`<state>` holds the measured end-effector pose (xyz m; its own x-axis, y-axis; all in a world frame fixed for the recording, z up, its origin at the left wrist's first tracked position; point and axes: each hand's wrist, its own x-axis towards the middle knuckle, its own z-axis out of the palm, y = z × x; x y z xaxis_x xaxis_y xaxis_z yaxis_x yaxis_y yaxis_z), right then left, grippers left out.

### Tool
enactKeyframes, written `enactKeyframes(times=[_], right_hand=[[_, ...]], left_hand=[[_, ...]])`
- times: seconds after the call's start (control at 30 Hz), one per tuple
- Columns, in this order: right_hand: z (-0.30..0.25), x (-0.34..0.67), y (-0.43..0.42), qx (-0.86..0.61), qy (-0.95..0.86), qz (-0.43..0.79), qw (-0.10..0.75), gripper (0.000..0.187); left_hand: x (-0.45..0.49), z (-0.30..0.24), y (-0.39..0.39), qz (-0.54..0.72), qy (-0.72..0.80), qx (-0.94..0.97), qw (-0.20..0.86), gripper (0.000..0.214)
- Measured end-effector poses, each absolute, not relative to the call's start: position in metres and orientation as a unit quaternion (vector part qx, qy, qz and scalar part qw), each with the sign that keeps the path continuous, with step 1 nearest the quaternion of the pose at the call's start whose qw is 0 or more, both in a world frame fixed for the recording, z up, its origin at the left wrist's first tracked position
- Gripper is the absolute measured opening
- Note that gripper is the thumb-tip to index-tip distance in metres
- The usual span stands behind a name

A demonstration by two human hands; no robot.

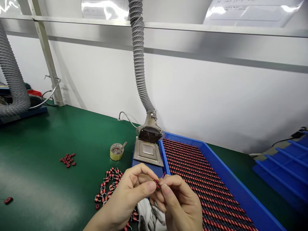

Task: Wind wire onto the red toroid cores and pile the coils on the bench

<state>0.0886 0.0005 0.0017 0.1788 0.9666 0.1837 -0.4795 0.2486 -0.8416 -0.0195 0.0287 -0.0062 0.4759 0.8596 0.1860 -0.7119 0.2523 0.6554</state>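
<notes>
My left hand (130, 195) pinches a small red wire-wound ring coil (157, 185) between thumb and forefinger. From the other side, my right hand (180, 202) has its thumb and forefinger closed at the coil's edge; whether they grip the coil or one of its wire ends is hidden. A thin purple piece (164, 175) shows just above the fingertips. Left of my left hand lies a pile of red and black coils (108, 186) with bent leads. Beneath both hands is a crumpled whitish cloth (150, 215).
A blue tray (231, 179) with rows of red coils stands to the right. Ahead, a metal-topped heating unit (148, 157) sits under a ducted fume hood (150, 128), beside a round tin (116, 154). Loose rings (68, 159) lie left on the green table (48, 134). Blue racks (286, 166) stand far right.
</notes>
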Motion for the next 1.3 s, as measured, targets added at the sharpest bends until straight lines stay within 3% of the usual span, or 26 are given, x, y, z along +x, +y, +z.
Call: enactKeyframes(times=[0.3,1.1,1.3], right_hand=[[0.003,0.090,0.004,-0.283,-0.380,0.541,0.695,0.020],[0.005,0.084,0.000,-0.346,-0.328,0.521,0.708,0.032],[-0.009,0.099,0.005,-0.278,-0.405,0.503,0.711,0.011]], left_hand=[[-0.016,-0.013,0.027,0.516,0.098,0.325,0.786,0.022],[-0.015,-0.005,0.021,0.505,0.091,0.291,0.807,0.020],[-0.017,-0.002,0.020,0.508,0.134,0.321,0.788,0.025]])
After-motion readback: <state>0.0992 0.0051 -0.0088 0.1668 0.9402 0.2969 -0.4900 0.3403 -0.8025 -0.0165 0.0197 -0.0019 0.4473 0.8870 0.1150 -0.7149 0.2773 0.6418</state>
